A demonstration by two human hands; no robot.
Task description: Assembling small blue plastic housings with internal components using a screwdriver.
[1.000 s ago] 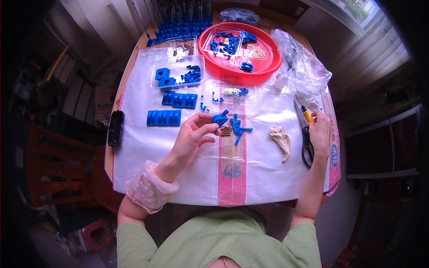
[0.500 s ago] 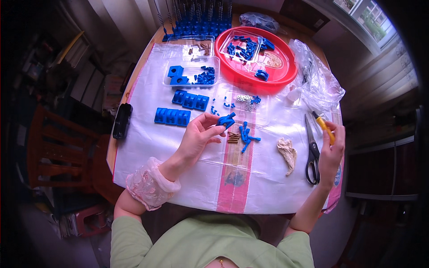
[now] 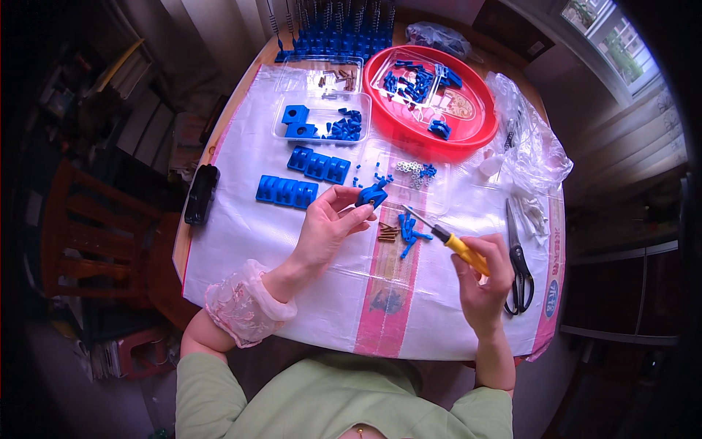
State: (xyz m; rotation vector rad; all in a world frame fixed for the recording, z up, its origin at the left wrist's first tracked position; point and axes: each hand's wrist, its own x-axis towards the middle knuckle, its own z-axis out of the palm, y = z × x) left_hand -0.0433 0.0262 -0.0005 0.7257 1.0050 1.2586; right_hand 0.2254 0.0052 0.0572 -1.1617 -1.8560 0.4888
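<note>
Between the thumb and fingers of my left hand is a small blue plastic part, tilted over the table, with a thin piece jutting from its top. My right hand is closed around the yellow and black handle of a screwdriver. Its metal shaft points left and stops short of the blue part. Below the shaft lie several blue lever-like pieces, with brass-coloured pins beside them. Tiny blue bits, partly behind the held part, and white rings lie just beyond.
Black scissors lie right of my right hand, near a crumpled plastic bag. Farther back stand a red basin and a clear tray of blue parts. Blue blocks sit at left, near a black case.
My right hand has swung left from beside the scissors, bringing the screwdriver's shaft towards the blue part. My left hand keeps its hold. The beige cloth piece no longer shows.
</note>
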